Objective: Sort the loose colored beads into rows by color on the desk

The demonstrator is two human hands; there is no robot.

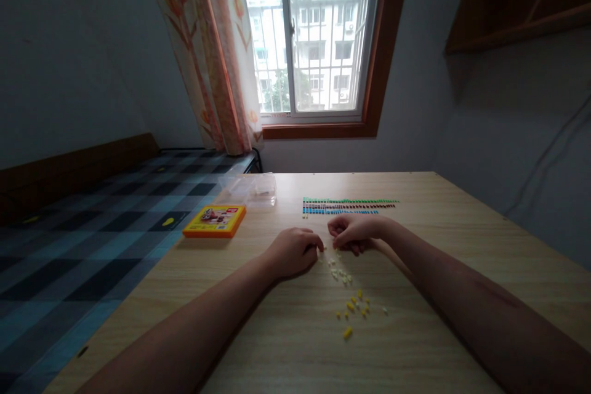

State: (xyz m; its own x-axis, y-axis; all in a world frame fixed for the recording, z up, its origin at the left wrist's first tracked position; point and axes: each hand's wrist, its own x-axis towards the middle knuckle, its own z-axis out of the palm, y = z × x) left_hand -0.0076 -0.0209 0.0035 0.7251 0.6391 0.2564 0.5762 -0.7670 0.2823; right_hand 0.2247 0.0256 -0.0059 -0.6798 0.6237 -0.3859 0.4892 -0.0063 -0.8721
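I count three neat rows of tiny green, dark, blue plastic pieces (346, 206): sorted, I judge. Just this side of rows, left hand (295, 252) and right hand (353, 234) curled, nearly touching, at loose white pieces (339, 274); pinching one or not, can't tell. Scattered yellow pieces (355, 308) farther from rows, unsorted yet.

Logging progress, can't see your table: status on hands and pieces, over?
Left hand and right hand curled by white pieces; hold unclear. Yellow pieces loose nearer. Coloured rows beyond, nothing blocking.
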